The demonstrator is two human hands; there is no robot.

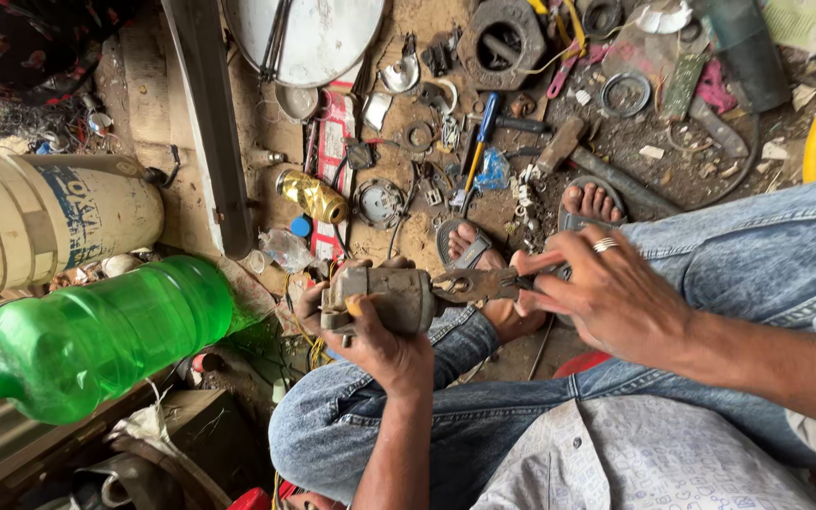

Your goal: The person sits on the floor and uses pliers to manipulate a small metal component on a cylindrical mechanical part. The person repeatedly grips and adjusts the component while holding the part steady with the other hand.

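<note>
**Apprentice:** While you sit on the floor like that, why does the grey part rest over your knee?

**Me:** Fig. 1, head view. My left hand (380,326) is wrapped round a small cylindrical motor housing (384,297), fingers closed over its body, so it stays propped above my denim-clad left knee (332,416) and cannot roll. The knee gives a steady rest; the floor (266,142) is too cluttered to work on.

**Apprentice:** And the other hand?

**Me:** My right hand (606,293), ring on one finger, is clenched on the red handles of a pair of pliers (484,283). Their nose meets the end of the housing, pointing left along its axis, so I judge the grip is lined up to pull or turn something at that end face. What exactly the nose bites on is too small to tell.

**Apprentice:** Why is everything spread out ahead of you?

**Me:** Within reach, I would say. A blue-handled screwdriver (482,142) and a hammer (559,142) lie among washers and scrap beyond my sandalled feet (589,203). A gold-wrapped coil (312,195) lies near a red-and-white strip. The green plastic bottle (96,340) and the white bucket (40,222) lie on their sides to my left, well apart from the work.
</note>
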